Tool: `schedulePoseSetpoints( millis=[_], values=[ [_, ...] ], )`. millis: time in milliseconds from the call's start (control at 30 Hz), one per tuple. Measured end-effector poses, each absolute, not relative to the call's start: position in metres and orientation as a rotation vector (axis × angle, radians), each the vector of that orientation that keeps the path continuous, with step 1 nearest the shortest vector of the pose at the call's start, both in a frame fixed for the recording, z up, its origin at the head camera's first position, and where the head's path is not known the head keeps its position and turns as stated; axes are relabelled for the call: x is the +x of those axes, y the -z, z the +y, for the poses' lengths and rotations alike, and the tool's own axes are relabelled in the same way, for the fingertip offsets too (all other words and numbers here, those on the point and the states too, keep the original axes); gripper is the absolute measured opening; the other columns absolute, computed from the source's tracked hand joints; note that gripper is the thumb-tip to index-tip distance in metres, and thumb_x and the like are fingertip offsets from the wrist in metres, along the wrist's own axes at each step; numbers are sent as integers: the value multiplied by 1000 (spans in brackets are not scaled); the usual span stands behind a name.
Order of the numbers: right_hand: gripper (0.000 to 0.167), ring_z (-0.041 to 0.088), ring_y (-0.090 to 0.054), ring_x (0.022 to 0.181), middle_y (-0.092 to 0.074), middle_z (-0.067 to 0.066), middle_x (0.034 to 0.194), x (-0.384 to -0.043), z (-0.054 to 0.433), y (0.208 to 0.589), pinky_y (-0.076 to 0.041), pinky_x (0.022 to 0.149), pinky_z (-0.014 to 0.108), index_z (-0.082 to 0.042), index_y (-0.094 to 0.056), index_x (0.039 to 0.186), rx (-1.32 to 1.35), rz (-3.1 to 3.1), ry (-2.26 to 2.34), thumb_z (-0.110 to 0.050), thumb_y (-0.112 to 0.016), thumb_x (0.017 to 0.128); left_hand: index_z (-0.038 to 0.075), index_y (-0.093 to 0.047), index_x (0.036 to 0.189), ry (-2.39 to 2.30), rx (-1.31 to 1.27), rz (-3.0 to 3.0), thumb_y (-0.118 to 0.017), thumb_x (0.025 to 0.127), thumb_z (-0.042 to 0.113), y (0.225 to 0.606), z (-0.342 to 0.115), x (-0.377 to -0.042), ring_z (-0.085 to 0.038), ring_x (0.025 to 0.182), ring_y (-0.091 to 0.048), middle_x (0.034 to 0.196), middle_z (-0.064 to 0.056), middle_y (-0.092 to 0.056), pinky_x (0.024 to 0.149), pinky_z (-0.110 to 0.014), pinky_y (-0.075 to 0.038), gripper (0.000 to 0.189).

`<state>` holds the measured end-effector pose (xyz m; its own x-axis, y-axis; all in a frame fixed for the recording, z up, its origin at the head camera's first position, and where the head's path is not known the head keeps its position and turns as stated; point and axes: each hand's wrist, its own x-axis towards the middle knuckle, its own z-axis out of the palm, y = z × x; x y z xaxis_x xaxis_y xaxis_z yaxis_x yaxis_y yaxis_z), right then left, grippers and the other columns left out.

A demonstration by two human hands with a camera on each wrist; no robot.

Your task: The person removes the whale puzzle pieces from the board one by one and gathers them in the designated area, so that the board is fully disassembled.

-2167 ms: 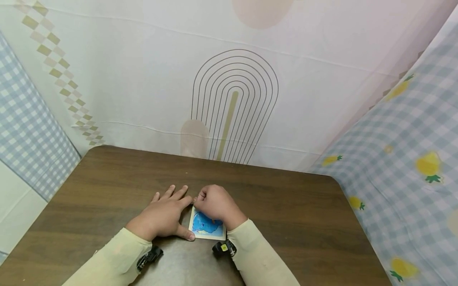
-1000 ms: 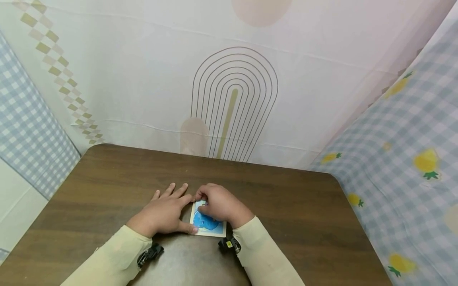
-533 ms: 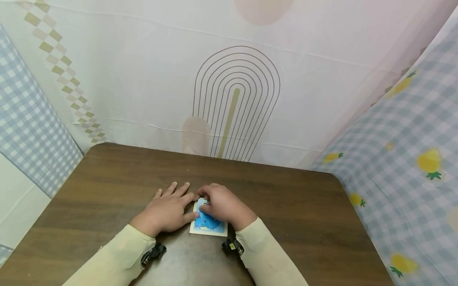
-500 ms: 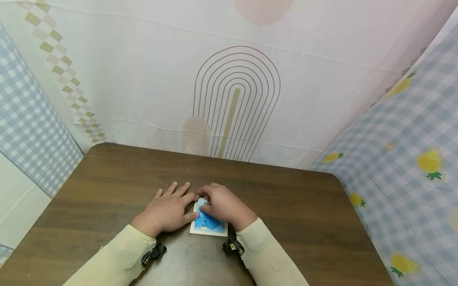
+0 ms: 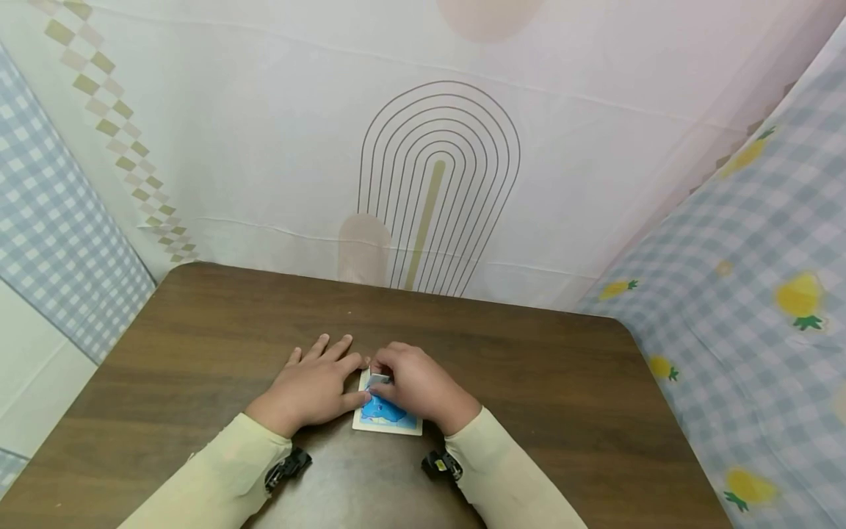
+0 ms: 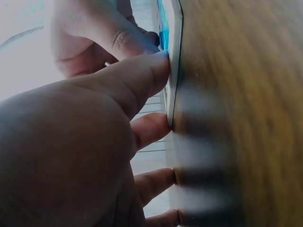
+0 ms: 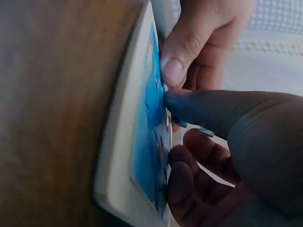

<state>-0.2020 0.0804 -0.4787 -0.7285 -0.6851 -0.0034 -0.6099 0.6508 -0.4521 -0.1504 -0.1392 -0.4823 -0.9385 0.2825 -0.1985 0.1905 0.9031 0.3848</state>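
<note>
A small jigsaw puzzle board (image 5: 390, 430) with a pale frame and a blue cartoon animal picture (image 7: 150, 101) lies flat on the table. My left hand (image 5: 307, 389) is spread with straight fingers beside it. Its thumb presses on the board's left side, and the index fingertip sits by the upper left corner, as the left wrist view shows along the board's edge (image 6: 174, 71). Over the upper part of the board, my right hand (image 5: 426, 386) pinches a small puzzle piece (image 5: 379, 379) between thumb and fingers, tilted up from the picture. Much of the board is hidden beneath that hand.
The brown wooden table (image 5: 542, 411) extends around both hands. Behind it hangs a white patterned cloth (image 5: 277, 147), with blue checked cloth (image 5: 727, 353) at the right side. A black wrist camera (image 5: 441, 464) sits at the right sleeve, another at the left.
My right hand has gone from a curled fist at the board's top edge to pinching a piece and tilting it up. My left thumb has slid from the lower corner up the left side.
</note>
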Motion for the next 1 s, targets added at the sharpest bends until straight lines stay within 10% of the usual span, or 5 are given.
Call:
schedulePoseSetpoints(
  millis=[433,833,1000],
  values=[
    [6,8,-67,94,-77,-9,107,-216,116,465,-61,87,33,-23,-82,107,-843,2649,949,-18,-82,105,38,-54,167,-477,346,2784,-64,107,69,477,-139,-149,-52,174,-17,189,-9,-25,126,-91,-15,69],
    [40,14,-67,87,-74,1,118,-234,183,456,-60,78,35,-19,-71,155,-581,2800,985,-18,-65,116,41,-47,172,-475,330,2751,-61,108,70,474,-137,-144,-50,175,-12,190,-6,-20,123,-94,-10,72],
    [30,18,-69,84,-75,4,106,-244,207,462,-59,74,36,-14,-74,139,-387,2815,1097,-18,-74,110,40,-47,172,-467,325,2753,-64,106,73,472,-139,-144,-51,175,-13,190,-6,-21,123,-94,-12,76]
  ],
)
